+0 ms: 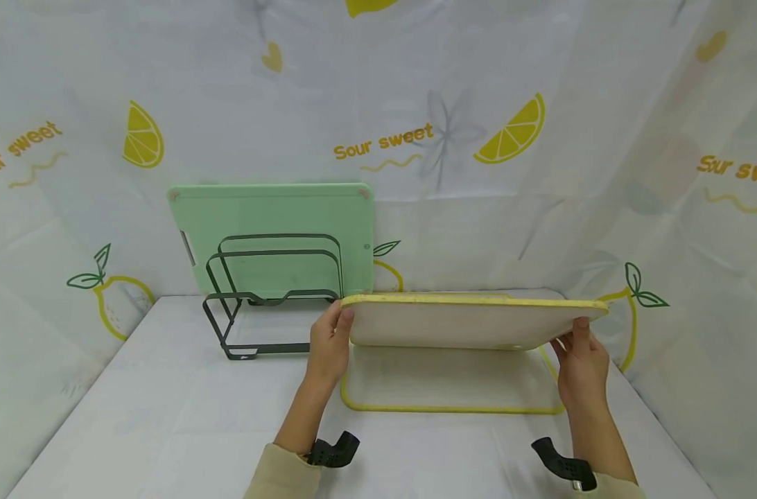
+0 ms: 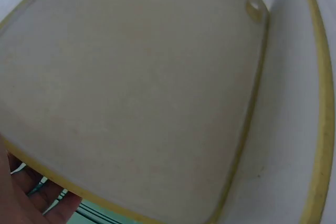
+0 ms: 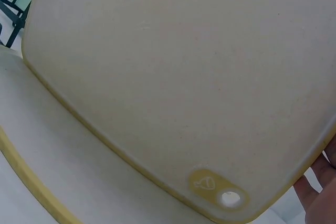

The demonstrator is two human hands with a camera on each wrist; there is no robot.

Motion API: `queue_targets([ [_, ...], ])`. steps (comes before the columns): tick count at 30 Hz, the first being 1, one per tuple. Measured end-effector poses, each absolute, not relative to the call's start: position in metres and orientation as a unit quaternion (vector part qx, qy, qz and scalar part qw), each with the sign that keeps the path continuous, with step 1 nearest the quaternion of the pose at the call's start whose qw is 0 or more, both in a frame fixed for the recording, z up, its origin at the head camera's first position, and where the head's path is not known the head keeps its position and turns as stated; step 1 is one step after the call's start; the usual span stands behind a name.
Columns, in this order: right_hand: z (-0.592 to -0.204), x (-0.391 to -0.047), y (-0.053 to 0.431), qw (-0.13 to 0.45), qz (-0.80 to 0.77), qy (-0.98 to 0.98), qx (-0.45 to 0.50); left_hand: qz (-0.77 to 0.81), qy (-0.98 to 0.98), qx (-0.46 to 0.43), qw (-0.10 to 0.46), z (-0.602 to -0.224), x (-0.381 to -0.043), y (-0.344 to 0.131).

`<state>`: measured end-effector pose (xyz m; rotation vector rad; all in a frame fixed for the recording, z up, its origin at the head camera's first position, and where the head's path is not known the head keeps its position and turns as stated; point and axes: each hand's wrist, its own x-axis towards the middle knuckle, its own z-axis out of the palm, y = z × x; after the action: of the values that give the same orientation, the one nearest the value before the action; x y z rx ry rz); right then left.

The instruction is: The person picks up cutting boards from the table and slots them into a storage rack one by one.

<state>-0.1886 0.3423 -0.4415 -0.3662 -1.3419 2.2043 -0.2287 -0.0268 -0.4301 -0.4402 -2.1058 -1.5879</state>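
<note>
Between both hands a white cutting board with a yellow rim [image 1: 441, 324] is held tilted, its far edge raised. My left hand [image 1: 330, 346] grips its left side and my right hand [image 1: 583, 367] its right side, thumbs on the near face. A yellow patch with a hole [image 3: 216, 188] shows at one corner in the right wrist view. Under it, a second white board with a yellow rim [image 1: 447, 381] lies flat on the table, partly covered. Some fingers [image 2: 39, 195] of the left hand reach behind the held board in the left wrist view.
Left of the hands stands a black wire rack [image 1: 272, 348], with a green cutting board [image 1: 272, 208] upright in it. A white cloth with lemon prints [image 1: 447, 229] hangs behind the white-covered table [image 1: 185, 409].
</note>
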Motion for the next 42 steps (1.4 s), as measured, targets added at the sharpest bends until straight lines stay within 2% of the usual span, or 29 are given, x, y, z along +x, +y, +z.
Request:
queue_targets([
  [6,-0.44,-0.189,0.34,0.275,0.816,-0.487,-0.145,-0.589,-0.77,-0.144,0.199,-0.446,-0.236,-0.027],
  [42,-0.426,-0.186,0.34,0.247,0.794,-0.514,-0.213,-0.583,-0.777,-0.094,0.218,-0.436,-0.236,-0.027],
])
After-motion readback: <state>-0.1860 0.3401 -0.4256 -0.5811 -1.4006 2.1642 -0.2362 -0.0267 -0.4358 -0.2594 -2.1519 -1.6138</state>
